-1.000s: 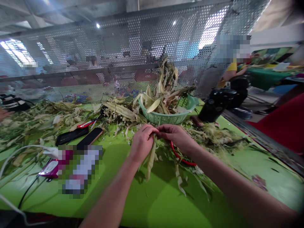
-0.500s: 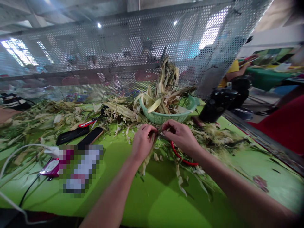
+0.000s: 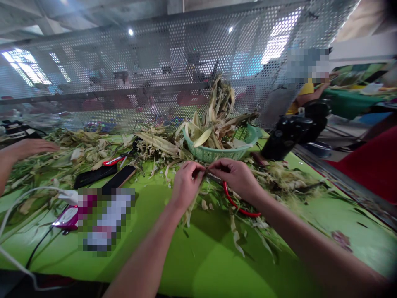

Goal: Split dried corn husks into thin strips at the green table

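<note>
My left hand (image 3: 186,182) is closed in a pinch on a strip of dry corn husk (image 3: 191,207), whose pale end hangs down below the fingers. My right hand (image 3: 237,178) pinches the top of the same strip, fingertips meeting those of the left hand. Just under the right hand lie scissors with red loop handles (image 3: 238,209), partly covered by the hand. Beyond both hands stands a light green plastic basket (image 3: 214,154) heaped with dry corn husks (image 3: 214,120).
Loose husks (image 3: 89,153) and corn silk (image 3: 288,178) litter the green table (image 3: 149,248). At left lie phones (image 3: 119,179), a red cutter (image 3: 114,160), a power bank (image 3: 66,217) and cables. Another person's hand (image 3: 34,147) is at far left. Black bottles (image 3: 283,136) stand right; a perforated metal screen (image 3: 149,70) rises behind.
My right hand has shifted slightly left, its fingertips now against my left hand's. At far left, another person's hand has come further into view over the husks.
</note>
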Demonstrator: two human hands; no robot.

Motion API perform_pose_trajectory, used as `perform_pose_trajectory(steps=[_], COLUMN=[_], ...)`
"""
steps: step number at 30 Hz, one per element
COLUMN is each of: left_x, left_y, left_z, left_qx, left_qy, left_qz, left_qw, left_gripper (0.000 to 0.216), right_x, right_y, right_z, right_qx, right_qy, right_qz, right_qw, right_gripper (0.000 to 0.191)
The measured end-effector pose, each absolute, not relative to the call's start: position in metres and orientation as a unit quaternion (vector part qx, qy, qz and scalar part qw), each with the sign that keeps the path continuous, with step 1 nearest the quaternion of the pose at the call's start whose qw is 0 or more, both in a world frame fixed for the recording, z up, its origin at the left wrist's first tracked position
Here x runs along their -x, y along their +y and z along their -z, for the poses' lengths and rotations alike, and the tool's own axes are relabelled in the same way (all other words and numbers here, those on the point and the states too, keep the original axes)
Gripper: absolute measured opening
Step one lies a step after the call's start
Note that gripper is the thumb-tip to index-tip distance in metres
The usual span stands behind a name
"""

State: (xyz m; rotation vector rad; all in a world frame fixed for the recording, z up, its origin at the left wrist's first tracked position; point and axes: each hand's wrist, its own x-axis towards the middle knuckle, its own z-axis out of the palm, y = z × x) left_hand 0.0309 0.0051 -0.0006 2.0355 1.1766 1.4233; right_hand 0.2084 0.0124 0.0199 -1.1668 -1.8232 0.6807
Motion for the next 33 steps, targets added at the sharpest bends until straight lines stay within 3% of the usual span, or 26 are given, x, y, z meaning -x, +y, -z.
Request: perform_pose_trajectory(steps=[7, 14, 19, 22, 27, 33], left_x=[-0.027, -0.028, -0.028, -0.029, -0.031, -0.030], left_y=[0.009, 0.011, 0.012, 0.012, 0.008, 0.010], left_z=[0.002, 0.002, 0.003, 0.002, -0.002, -0.001], left_qx=[-0.657, -0.636, -0.597, -0.526, -0.490, -0.504], left_qy=[0.505, 0.544, 0.511, 0.427, 0.311, 0.330], left_qz=[-0.493, -0.465, -0.484, -0.539, -0.559, -0.557], left_qw=[0.263, 0.288, 0.385, 0.500, 0.593, 0.571], left_gripper=[0.020, 0.028, 0.024, 0.017, 0.024, 0.027], right_x=[-0.210, -0.205, -0.205, -0.205, -0.205, -0.203], right_y=[0.012, 0.002, 0.002, 0.007, 0.011, 0.010], right_z=[-0.027, -0.031, -0.025, -0.019, -0.016, -0.019], right_qx=[0.496, 0.432, 0.348, 0.339, 0.337, 0.341], right_qy=[-0.655, -0.674, -0.584, -0.524, -0.500, -0.536], right_qz=[-0.355, -0.312, -0.547, -0.609, -0.616, -0.583], right_qw=[0.446, 0.512, 0.488, 0.489, 0.507, 0.507], right_gripper=[0.016, 0.014, 0.015, 0.016, 0.015, 0.014])
